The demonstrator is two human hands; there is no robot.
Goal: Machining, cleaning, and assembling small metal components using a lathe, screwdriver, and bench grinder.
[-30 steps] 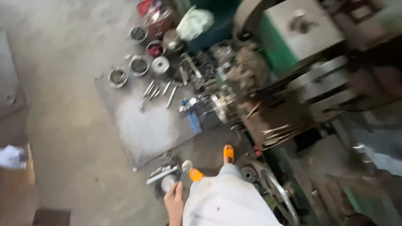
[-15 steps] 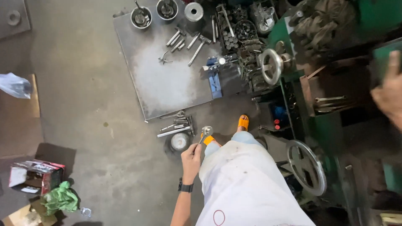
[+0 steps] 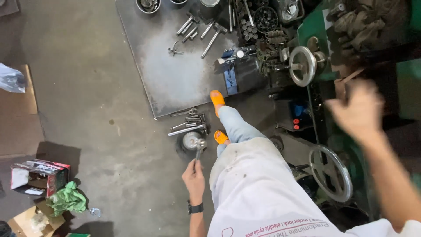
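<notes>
Grey concrete workshop floor (image 3: 87, 109) below. The left hand (image 3: 194, 177) has its fingers clamped around a metal wrench (image 3: 199, 149), whose head juts just beyond the fingertips. The right hand (image 3: 357, 112), blurred, spreads its fingers apart, empty, near the green lathe (image 3: 412, 83).

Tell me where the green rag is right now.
In the head view the green rag lies on the concrete floor at lower left, between the red printed box and an open cardboard box, far left of the left hand.
</notes>
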